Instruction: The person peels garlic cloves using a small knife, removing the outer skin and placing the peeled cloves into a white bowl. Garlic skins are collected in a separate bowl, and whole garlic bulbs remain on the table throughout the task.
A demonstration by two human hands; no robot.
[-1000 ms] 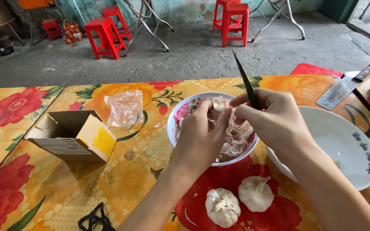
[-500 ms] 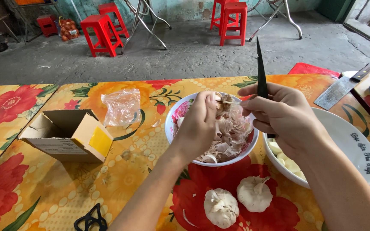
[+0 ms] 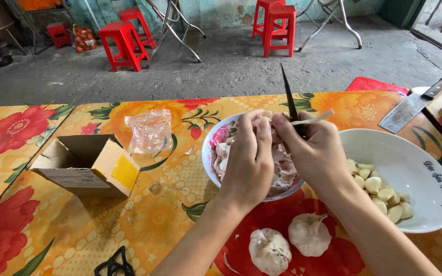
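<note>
— What are the hands doing?
— The left hand (image 3: 249, 158) is pinching a garlic clove (image 3: 265, 118) over the pink bowl (image 3: 212, 148) of skins. The right hand (image 3: 315, 153) is gripping a knife (image 3: 288, 97).
— Much done?
— Some peeled cloves (image 3: 379, 191) are sitting in the white bowl (image 3: 415, 158). Two whole garlic heads (image 3: 287, 243) are waiting on the worktop (image 3: 170, 214).

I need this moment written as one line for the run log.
left hand: pinches garlic clove | right hand: holds knife, blade up | below: bowl of skins | right: bowl of peeled cloves
</note>
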